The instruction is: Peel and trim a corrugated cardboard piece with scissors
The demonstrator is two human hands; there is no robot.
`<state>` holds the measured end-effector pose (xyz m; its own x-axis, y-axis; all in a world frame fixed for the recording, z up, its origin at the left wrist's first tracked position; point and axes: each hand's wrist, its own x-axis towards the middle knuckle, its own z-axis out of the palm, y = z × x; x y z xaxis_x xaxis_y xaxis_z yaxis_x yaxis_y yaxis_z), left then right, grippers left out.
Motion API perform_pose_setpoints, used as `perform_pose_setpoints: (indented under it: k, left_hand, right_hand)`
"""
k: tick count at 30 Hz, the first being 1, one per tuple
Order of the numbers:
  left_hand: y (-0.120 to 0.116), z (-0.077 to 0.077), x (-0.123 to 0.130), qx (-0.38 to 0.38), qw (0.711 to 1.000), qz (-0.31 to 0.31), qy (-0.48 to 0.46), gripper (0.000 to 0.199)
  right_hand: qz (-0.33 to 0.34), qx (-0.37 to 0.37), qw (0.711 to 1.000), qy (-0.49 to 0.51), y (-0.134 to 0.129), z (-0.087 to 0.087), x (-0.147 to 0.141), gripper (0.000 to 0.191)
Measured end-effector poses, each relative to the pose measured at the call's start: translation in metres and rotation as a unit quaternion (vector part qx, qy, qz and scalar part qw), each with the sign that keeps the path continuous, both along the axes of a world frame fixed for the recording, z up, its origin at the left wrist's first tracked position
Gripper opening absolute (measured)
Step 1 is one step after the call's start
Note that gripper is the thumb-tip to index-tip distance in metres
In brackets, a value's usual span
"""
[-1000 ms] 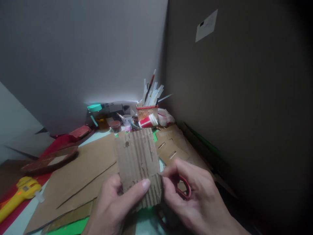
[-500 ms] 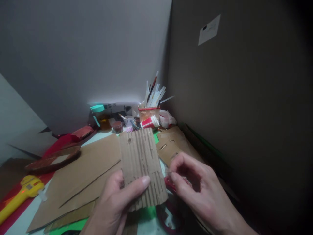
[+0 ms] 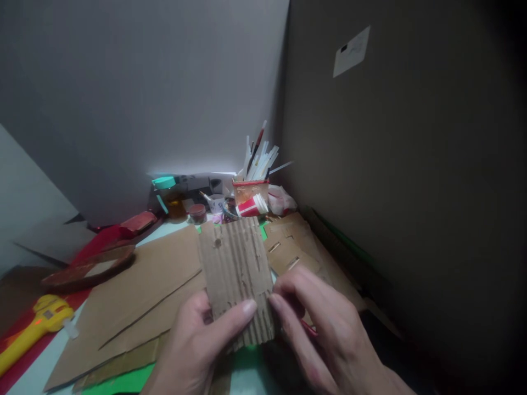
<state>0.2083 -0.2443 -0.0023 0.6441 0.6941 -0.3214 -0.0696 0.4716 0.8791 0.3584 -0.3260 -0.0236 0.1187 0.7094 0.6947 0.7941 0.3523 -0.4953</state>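
A rectangular piece of corrugated cardboard [image 3: 236, 269] is held up in front of me, its bare ridges facing me and scraps of torn paper on it. My left hand [image 3: 206, 329] grips its lower left, thumb lying across the ridges and the other fingers behind. At its right edge my right hand [image 3: 321, 323] is closed, with thumb and forefinger pinched at the edge. Whether a paper scrap is between those fingertips cannot be made out. Behind the right hand a bit of red scissors handle [image 3: 308, 328] shows, mostly hidden.
Flat cardboard sheets [image 3: 152, 280] lie at left, beside a yellow glue gun [image 3: 41, 323]. Slotted cardboard pieces [image 3: 296, 241] lie at right. Toward the corner stand a container of white sticks [image 3: 251, 189], a red-and-white paper cup [image 3: 252, 206] on its side, and a teal-lidded jar [image 3: 171, 200].
My right hand has moved left to the cardboard's right edge. It now covers most of the red scissors handles. The cardboard has shifted slightly left and turned a little.
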Motion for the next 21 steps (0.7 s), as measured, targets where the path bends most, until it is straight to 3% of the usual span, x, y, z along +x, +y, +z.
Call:
perform_pose_setpoints:
  k: [5, 11, 18, 21]
  left_hand:
    - [-0.001, 0.002, 0.001, -0.037, 0.999, -0.009, -0.029, 0.023]
    - [0.000, 0.000, 0.004, -0.033, 0.998, 0.006, -0.048, 0.028]
    - [0.004, 0.002, 0.004, -0.020, 0.998, 0.046, -0.028, 0.040]
    - [0.012, 0.006, 0.005, 0.002, 0.995, 0.087, -0.041, 0.043]
  right_hand:
    - [-0.006, -0.063, 0.995, 0.070, -0.004, 0.004, -0.001, 0.018]
    - [-0.016, -0.033, 0.996, 0.084, 0.000, -0.001, 0.008, 0.017]
    - [-0.005, -0.020, 0.999, 0.028, -0.001, 0.003, 0.016, 0.013]
    - [-0.051, -0.103, 0.990, -0.078, -0.002, 0.005, 0.023, 0.012]
